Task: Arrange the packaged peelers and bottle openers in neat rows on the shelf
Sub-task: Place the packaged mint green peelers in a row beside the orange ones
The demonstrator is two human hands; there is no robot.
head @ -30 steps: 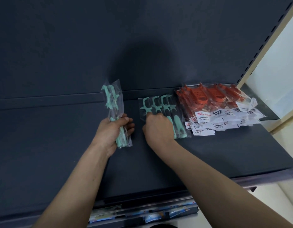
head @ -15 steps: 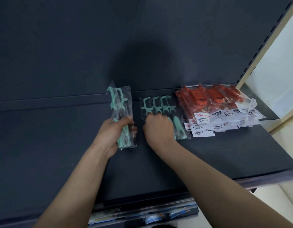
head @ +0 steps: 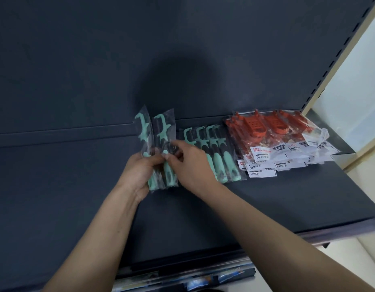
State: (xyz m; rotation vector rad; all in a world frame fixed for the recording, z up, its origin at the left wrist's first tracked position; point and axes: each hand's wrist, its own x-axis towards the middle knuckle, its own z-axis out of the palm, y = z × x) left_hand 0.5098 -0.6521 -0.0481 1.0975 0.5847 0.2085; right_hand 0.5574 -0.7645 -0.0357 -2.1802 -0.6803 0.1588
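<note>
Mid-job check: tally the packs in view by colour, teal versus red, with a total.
Teal: 6, that is 2 held packs in the left hand, the right hand pinching one, plus a row of 4 on the shelf.
Red: at least 4 in the overlapping red pile; exact count unclear.
Total: at least 10.

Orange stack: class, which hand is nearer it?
Right. The right hand is left of the orange stack, past the green row; the left hand lies farther left, holding green packs.
</note>
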